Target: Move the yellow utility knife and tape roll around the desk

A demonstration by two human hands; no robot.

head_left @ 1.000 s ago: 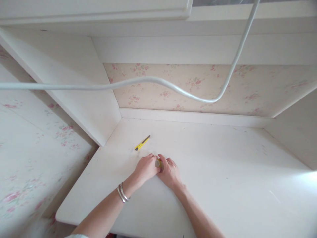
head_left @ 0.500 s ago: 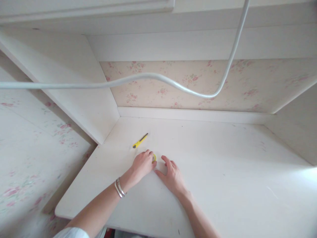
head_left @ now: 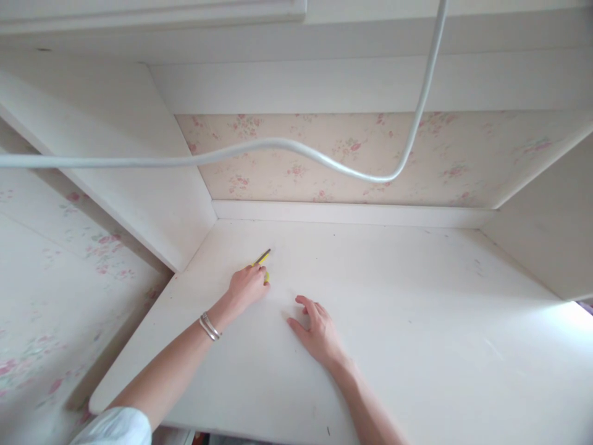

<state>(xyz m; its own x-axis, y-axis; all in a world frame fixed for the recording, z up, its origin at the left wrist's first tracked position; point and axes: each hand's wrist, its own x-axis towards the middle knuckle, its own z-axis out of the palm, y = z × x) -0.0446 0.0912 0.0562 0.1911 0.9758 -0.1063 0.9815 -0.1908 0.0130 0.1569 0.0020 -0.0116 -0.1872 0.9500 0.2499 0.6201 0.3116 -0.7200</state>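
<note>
My left hand, with silver bangles at the wrist, is closed around a small yellow ring-shaped roll, of which only an edge shows by the fingertips. Right beside these fingers lies a yellow and dark utility knife on the white desktop; its lower part is hidden behind my hand. My right hand rests over the desktop to the right, fingers curved and apart, with nothing between thumb and forefinger.
A white cable crosses the view in front of the shelf. At the left a white side panel rises from the desk, and flowered wallpaper covers the back. Another side panel stands at the right.
My left hand has moved left and away from me with the yellow roll, up to the knife, and now covers part of it. My right hand has hardly moved. The view has shifted slightly.
</note>
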